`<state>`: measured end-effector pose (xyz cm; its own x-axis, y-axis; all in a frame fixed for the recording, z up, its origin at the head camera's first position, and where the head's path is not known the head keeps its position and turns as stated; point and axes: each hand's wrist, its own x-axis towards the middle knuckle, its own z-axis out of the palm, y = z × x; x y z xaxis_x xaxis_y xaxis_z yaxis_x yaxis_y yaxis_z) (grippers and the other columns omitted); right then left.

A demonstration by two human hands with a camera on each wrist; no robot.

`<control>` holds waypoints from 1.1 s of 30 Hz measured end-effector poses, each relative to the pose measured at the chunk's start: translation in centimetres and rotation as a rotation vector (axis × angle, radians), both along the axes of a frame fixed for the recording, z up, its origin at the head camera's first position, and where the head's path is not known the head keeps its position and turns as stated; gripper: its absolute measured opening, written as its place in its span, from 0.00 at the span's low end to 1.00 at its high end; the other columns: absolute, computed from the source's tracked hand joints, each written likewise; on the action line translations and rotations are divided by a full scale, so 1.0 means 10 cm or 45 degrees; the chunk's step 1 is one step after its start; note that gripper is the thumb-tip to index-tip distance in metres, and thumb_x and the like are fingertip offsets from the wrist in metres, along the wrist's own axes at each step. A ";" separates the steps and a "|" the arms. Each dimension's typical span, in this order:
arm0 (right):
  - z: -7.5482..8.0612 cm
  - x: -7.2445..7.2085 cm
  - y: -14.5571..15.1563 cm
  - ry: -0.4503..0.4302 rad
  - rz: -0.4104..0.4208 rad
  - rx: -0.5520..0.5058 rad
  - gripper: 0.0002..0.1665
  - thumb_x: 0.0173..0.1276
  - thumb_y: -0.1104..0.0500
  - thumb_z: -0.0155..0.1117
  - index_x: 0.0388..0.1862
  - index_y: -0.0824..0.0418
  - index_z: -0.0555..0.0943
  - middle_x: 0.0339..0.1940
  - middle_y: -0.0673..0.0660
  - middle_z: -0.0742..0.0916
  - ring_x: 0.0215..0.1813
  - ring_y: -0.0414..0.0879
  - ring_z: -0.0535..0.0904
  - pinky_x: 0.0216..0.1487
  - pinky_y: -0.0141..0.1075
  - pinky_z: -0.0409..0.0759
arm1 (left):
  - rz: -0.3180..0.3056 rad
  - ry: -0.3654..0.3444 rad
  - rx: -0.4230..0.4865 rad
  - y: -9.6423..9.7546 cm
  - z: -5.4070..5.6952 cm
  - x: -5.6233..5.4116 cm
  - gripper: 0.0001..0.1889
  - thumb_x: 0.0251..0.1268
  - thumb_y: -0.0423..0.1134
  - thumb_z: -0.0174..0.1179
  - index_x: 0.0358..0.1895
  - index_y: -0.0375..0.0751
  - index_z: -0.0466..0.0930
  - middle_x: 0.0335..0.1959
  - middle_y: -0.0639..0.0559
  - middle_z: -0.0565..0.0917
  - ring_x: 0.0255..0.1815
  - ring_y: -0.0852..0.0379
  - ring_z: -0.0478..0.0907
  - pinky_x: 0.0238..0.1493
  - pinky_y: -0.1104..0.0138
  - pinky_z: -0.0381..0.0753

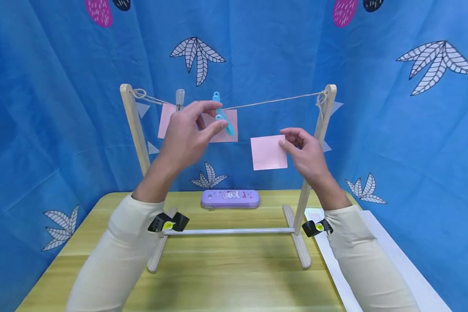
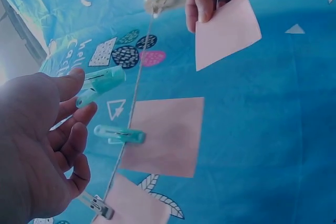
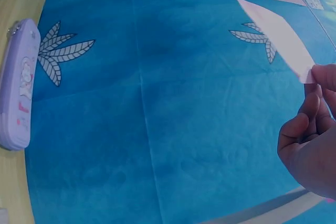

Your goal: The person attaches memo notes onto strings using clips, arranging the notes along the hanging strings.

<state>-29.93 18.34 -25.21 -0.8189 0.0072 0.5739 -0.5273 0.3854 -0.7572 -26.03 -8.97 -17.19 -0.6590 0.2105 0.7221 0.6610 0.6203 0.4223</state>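
Note:
My left hand (image 1: 189,132) pinches a light-blue clothespin (image 1: 229,127) between thumb and fingertips, in front of the string. A pink square of paper (image 1: 269,153) hangs from my right hand (image 1: 306,151), its right edge between thumb and fingers. That sheet is apart from the string (image 1: 273,102), lower and to the right of the clothespin. Two other pink papers are on the string: one (image 2: 167,137) under a teal clothespin (image 2: 119,134), the other (image 2: 134,203) under a clear clothespin (image 1: 180,99). In the head view my left hand partly covers both papers.
The string runs between two wooden posts (image 1: 135,130) of a stand whose white crossbar (image 1: 230,231) is low over the table (image 1: 218,281). Behind it lies a purple pencil case (image 1: 230,199). White sheets (image 1: 390,255) lie at the right; a blue patterned curtain (image 1: 273,52) hangs behind.

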 end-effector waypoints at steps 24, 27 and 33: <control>0.38 -0.18 -0.21 -0.028 -0.021 -0.207 0.19 0.70 0.52 0.61 0.56 0.59 0.80 0.48 0.55 0.82 0.47 0.44 0.76 0.46 0.28 0.76 | 0.138 -0.046 -0.215 0.40 0.61 -0.31 0.20 0.67 0.51 0.60 0.58 0.50 0.79 0.46 0.55 0.82 0.48 0.57 0.68 0.47 0.65 0.68; 0.41 -0.18 -0.22 -0.022 -0.022 -0.206 0.20 0.70 0.50 0.61 0.55 0.59 0.81 0.50 0.56 0.83 0.48 0.45 0.76 0.48 0.29 0.76 | 0.148 -0.091 -0.243 0.47 0.64 -0.33 0.19 0.67 0.52 0.59 0.58 0.52 0.79 0.45 0.56 0.80 0.46 0.57 0.67 0.44 0.67 0.68; 0.47 -0.19 -0.23 -0.025 -0.002 -0.189 0.20 0.70 0.50 0.61 0.56 0.59 0.81 0.53 0.57 0.83 0.51 0.44 0.76 0.51 0.30 0.76 | 0.173 -0.135 -0.254 0.54 0.64 -0.37 0.18 0.66 0.52 0.60 0.56 0.54 0.80 0.43 0.58 0.78 0.45 0.58 0.66 0.43 0.68 0.67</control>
